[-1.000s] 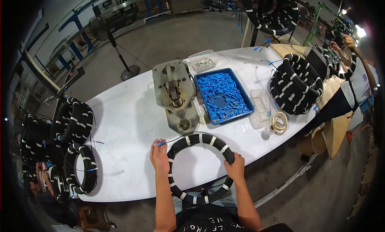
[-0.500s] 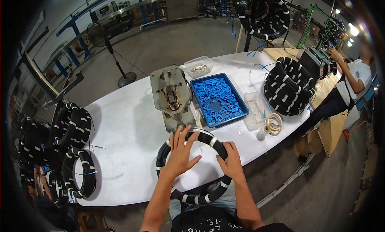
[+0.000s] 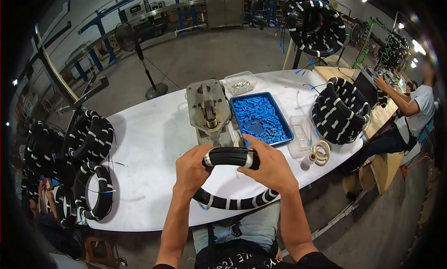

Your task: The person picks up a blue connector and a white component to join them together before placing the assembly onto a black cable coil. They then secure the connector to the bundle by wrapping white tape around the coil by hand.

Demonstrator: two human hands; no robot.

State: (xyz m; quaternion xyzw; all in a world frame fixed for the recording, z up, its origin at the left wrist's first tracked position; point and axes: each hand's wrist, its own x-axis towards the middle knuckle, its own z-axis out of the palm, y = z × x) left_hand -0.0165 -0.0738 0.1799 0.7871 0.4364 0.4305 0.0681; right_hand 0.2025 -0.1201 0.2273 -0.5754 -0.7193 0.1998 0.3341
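Note:
A coil of black cable bound with white tape bands is tilted up between my hands, at the table's near edge. My left hand is closed around its far left part, and my right hand grips the far right part, thumb on the inner side. The lower part of the ring hangs close to my lap. Just beyond the coil stands a metal bench press, its base partly hidden by my hands. The blue tray of small blue connectors is beyond my right hand.
Several banded coils stand on the table's left, and a stack of coils on its right. Clear plastic boxes, a tape roll and a floor fan are around. A co-worker sits at the right.
My left hand has come down from its raised, spread pose and closed on the coil. The coil's far side has been lifted and tilted. The view has shifted slightly.

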